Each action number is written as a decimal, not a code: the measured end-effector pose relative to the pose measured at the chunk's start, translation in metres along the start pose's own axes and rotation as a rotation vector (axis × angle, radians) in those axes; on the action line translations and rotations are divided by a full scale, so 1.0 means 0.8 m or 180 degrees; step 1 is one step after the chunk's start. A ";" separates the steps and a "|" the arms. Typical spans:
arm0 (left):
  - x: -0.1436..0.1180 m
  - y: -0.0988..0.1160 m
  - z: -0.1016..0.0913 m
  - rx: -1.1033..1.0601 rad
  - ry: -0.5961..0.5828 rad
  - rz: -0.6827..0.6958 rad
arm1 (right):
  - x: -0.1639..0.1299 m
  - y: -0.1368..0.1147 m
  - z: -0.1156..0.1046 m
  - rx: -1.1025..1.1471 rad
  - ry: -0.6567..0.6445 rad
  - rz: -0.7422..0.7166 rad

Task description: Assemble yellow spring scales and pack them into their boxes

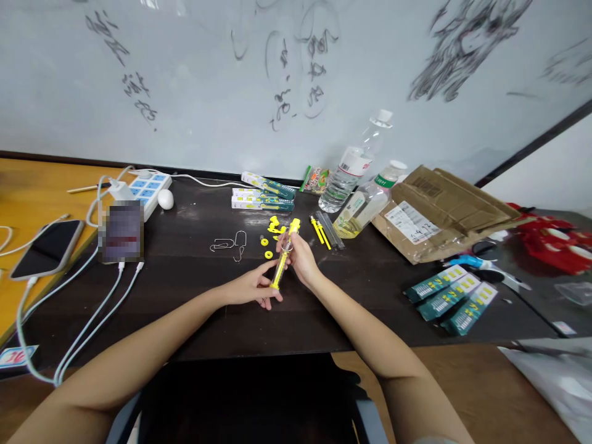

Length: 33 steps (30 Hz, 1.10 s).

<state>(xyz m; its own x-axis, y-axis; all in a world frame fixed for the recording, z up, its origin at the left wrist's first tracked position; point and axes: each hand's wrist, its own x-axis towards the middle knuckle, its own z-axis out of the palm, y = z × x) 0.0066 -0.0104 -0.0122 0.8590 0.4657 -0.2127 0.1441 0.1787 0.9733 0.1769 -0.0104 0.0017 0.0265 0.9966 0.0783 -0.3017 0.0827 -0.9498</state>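
Observation:
Both hands hold one yellow and clear syringe-like tube (283, 258) above the dark table (194, 290). My left hand (254, 288) grips its lower yellow end. My right hand (300, 254) pinches its upper part, where a metal ring shows. Small yellow rings and bits (272, 234) lie on the table just beyond the tube. Bent wire clips (231, 243) lie to the left of them.
Boxed packs (261, 194) lie at the back, more packs (451, 299) at the right. Two plastic bottles (356, 185), a torn cardboard box (439, 209), a power strip (148, 188), phones (46, 246) and cables (87, 320) surround the work spot.

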 end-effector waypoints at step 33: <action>0.015 -0.015 -0.008 -0.0182 0.1041 0.0621 | -0.151 -0.133 -0.276 -0.6931 0.0555 0.2293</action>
<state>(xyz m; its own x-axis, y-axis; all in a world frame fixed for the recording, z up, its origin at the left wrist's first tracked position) 0.0119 -0.0016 -0.0270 0.6642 0.7459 -0.0493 -0.0421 0.1031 0.9938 0.4165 -0.1397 0.0267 0.5123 0.8327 -0.2102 0.8238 -0.4072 0.3945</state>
